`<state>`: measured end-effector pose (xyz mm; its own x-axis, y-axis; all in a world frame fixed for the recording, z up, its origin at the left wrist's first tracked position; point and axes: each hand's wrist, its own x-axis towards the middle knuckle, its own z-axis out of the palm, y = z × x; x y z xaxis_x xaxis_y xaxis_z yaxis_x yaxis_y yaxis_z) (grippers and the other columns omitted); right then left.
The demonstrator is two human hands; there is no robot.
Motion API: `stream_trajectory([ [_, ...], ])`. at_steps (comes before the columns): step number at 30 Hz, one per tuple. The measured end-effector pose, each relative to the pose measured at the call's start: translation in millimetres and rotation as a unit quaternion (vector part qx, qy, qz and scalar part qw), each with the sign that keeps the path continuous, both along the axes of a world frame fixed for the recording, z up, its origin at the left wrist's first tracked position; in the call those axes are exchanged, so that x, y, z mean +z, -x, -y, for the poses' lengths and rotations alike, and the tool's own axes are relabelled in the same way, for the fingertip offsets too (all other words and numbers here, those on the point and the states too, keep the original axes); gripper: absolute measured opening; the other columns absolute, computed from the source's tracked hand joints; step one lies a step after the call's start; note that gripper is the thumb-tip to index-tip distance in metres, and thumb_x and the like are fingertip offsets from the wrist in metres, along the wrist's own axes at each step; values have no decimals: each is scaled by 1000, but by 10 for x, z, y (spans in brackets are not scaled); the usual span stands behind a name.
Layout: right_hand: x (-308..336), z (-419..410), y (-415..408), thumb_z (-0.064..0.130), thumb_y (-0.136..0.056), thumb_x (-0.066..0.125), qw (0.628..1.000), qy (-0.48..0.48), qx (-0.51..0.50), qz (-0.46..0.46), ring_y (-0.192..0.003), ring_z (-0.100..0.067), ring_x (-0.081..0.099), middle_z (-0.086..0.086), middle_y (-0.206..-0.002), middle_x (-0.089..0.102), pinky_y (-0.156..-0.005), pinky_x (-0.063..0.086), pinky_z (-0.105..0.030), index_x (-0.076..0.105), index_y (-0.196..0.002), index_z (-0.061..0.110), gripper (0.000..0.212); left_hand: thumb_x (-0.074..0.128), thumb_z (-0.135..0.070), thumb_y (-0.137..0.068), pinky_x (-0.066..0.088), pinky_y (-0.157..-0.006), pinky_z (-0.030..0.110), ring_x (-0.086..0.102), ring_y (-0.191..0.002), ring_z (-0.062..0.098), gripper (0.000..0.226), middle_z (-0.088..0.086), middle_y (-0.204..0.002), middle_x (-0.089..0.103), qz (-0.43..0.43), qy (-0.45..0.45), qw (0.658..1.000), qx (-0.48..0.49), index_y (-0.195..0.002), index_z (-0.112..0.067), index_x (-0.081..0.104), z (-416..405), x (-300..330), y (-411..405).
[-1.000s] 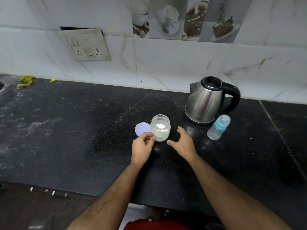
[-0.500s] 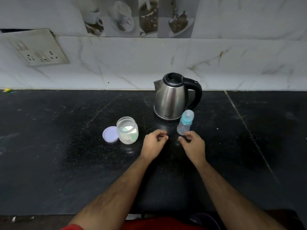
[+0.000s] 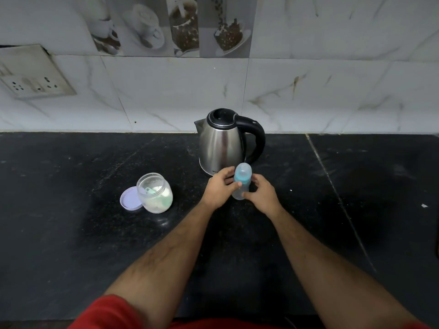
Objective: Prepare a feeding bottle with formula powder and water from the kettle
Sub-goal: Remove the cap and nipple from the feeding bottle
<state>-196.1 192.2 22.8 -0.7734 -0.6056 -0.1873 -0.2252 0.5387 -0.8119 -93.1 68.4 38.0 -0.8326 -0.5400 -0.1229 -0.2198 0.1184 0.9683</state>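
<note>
Both my left hand and right hand grip the feeding bottle at frame centre, just below the kettle; kettle's base lettering unreadable. Open formula jar centre-left.

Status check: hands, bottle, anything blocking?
Left hand and right hand both on the capped bottle, upright on the counter. Powder jar open, lid beside it. Kettle just behind; nothing blocking.

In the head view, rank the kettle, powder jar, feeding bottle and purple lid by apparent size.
1. kettle, clearly largest.
2. powder jar.
3. feeding bottle, partly covered by both hands, so its rank below the jar is unsure.
4. purple lid, partly behind the jar.
</note>
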Motion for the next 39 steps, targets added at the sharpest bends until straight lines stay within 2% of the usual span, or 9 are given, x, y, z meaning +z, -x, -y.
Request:
stream_trajectory([
  [3,-40,45,31,8,-76,80,999,8,28,14,-121,-21,58,-5,-130,63,-99,47,-34,54,-133,12,63,74,-6,-85,49,-105,31,61,-120,11,54,1,-133,63,-4,12,1000,-1,-136,-11,55,-27,-35,27],
  [8,-152,-14,-15,21,-77,82,998,61,31,11,-101,-8,67,7,-107,72,-90,54,-28,65,-118,16,44,74,-15,-87,51,-90,13,64,-107,0,48,-4,-126,67,-6,29,999,15,-133,-13,59,-117,-30,-29],
  [13,-222,-153,-136,23,-73,85,997,76,32,6,-98,-3,67,9,-105,73,-86,53,-22,67,-117,18,49,76,-22,-86,52,-83,11,66,-99,-9,42,-11,-113,70,-8,35,999,13,-125,-17,64,-210,-29,-181],
  [17,-182,-243,-269,25,-74,84,997,70,43,-4,-97,-4,64,10,-106,70,-77,46,-14,64,-120,21,51,77,-25,-84,53,-86,15,68,-99,-2,39,-12,-107,72,-11,33,999,8,-121,-18,67,-270,-25,-301],
  [21,-169,-337,-377,22,-73,83,995,75,43,40,-99,-8,66,6,-107,70,-82,54,-24,62,-118,19,50,78,-20,-84,54,-91,21,70,-101,3,34,-6,-107,74,-24,4,1000,-6,-116,-18,69,-278,-11,-406],
  [23,-147,-372,-427,16,-75,82,992,82,54,78,-100,-10,68,5,-107,71,-88,57,-33,61,-119,18,49,78,-15,-83,54,-95,28,69,-107,10,40,0,-113,74,-46,-24,999,-14,-122,-13,67,-285,16,-449],
  [26,-106,-419,-521,13,-79,79,985,97,80,118,-100,-10,70,3,-107,73,-93,57,-40,63,-120,19,45,74,-5,-85,54,-95,29,69,-111,17,44,6,-117,72,-70,-66,995,-31,-128,-7,62,-286,78,-494],
  [34,62,-555,-673,11,-85,75,975,110,111,156,-102,-7,69,4,-110,73,-94,56,-34,63,-122,22,41,68,-5,-90,56,-88,27,71,-102,18,32,5,-110,74,-67,-102,990,-73,-120,-12,64,-296,194,-601],
  [39,65,-552,-751,15,-83,77,985,103,85,105,-104,-8,68,4,-111,72,-95,56,-38,61,-124,21,44,68,-10,-91,56,-84,25,72,-102,19,32,8,-109,74,-77,-85,993,-29,-122,-5,63,-382,236,-605],
])
